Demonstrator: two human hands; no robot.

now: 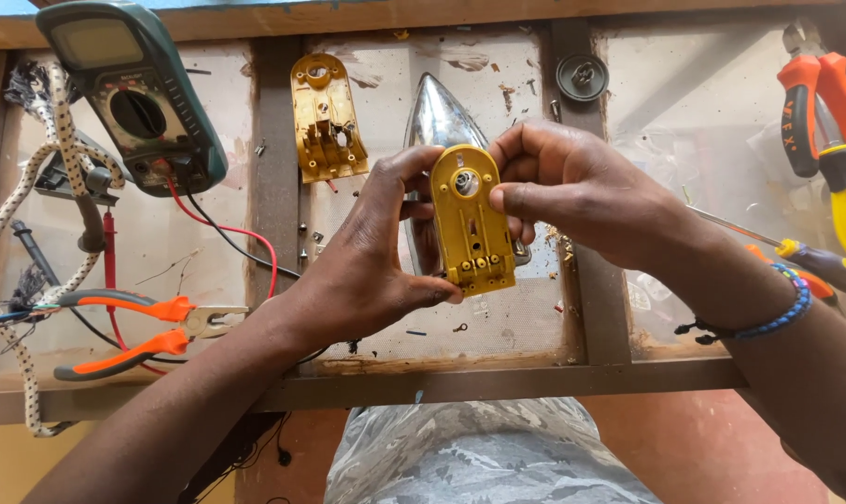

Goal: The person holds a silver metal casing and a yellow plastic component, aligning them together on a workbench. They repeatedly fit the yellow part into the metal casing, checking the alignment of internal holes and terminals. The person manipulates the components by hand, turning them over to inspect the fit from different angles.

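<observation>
Between the fingertips of 2 hands: a yellow plastic cover plate (472,221) held up over the chrome iron soleplate (439,121).

The left hand (367,271) pinches the plate's left edge and lower corner; the right hand (572,191) grips its upper right edge, thumb just beside the round hole. This looks like an inspection or fitting step; any next move calls for a steady 2-handed hold. A second yellow housing piece (327,117) lies beyond the left fingers, orange-handled pliers (133,331) well apart.

Both forearms are bare, with no sleeves in view. The right wrist wears a bracelet of small blue beads (785,314) with a few multicoloured ones, tied by a dark knotted cord. The lap shows grey camouflage-patterned trousers (484,455).
</observation>
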